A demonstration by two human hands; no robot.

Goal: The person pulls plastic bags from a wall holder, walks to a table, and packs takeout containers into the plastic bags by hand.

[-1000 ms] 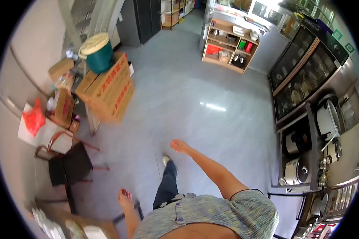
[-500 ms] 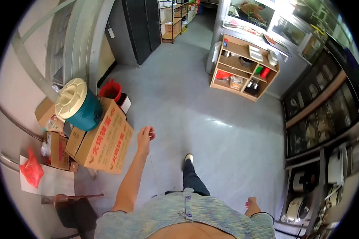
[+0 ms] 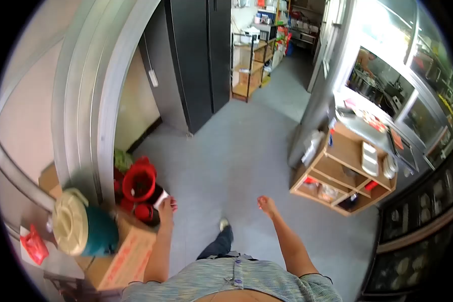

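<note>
My left hand (image 3: 167, 210) is in front of me, its fingers curled inward. Whatever it may hold is hidden. Close beside it, to the left, are a red bucket (image 3: 139, 182) with something dark inside and a red-lidded container (image 3: 144, 213). Below and left of the hand stands a cardboard box (image 3: 131, 254) with red lettering, next to a teal drink cooler (image 3: 101, 232) with a cream lid. My right hand (image 3: 268, 205) hangs over the grey floor with loosely bent fingers, apparently holding nothing. Nearest to it on the right is a wooden shelf unit (image 3: 332, 177).
A tall black cabinet (image 3: 194, 65) stands ahead on the left, with a wire-and-wood rack (image 3: 249, 75) beyond it. Grey floor (image 3: 236, 146) runs forward to a doorway. Behind glass on the right, a person (image 3: 363, 60) bends over a work area. A dark glass-door cabinet (image 3: 418, 216) lines the right side.
I have stepped forward; the shelf unit, cooler and boxes sit lower and nearer the sides. My right hand has swung up and forward. My left hand is now beside the red bucket.
</note>
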